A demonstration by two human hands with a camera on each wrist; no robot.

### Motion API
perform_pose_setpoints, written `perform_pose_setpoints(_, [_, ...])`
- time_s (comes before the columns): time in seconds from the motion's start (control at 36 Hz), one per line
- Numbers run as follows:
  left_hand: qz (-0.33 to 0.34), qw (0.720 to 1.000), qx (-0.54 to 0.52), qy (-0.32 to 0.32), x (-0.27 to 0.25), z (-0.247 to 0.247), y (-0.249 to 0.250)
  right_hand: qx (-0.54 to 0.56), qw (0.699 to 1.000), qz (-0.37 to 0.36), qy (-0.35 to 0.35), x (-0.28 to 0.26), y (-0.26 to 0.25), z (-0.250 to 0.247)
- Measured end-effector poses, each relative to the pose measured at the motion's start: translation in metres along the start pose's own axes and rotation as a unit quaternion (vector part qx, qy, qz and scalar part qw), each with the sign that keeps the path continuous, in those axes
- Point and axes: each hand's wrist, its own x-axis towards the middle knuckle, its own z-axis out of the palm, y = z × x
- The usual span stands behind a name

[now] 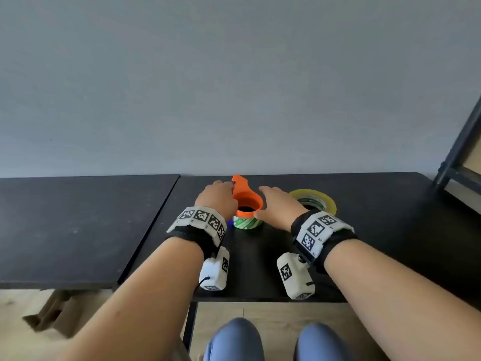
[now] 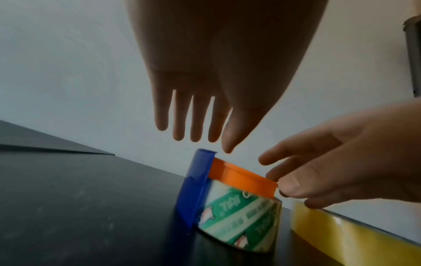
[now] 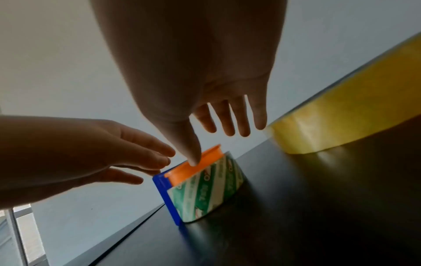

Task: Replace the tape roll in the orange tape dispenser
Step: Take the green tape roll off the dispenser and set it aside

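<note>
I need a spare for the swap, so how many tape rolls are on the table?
2. A green-and-white printed roll sits in the orange tape dispenser between both hands; a yellowish clear roll lies flat to its right. None else visible.

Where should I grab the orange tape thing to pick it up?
Probably the orange tape dispenser by its round orange rim, coming from above with fingers on opposite sides. The rim sticks up over the green-printed roll and both the left hand and right hand already flank it. Avoid the blue end.
</note>
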Motion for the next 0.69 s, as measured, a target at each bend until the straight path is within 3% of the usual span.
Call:
perform_pose_setpoints(0.19, [0.0,1.0,-0.02,-0.006,0.005,0.01,-0.009,0.01,1.0,0.0,-0.026,0.01,0.001,0.009])
perform_pose_setpoints(0.42, [0.068,0.998,-0.002,0.014,-0.001,0.012,-0.004,0.045,0.998,-0.022,-0.028,-0.003,-0.002,0.004])
perform_pose_setpoints(0.69, [0.054,0.997,0.047,-0.027,-0.004,0.011,-0.001,0.083,0.996,-0.02,-0.037,-0.011,-0.005,0.001])
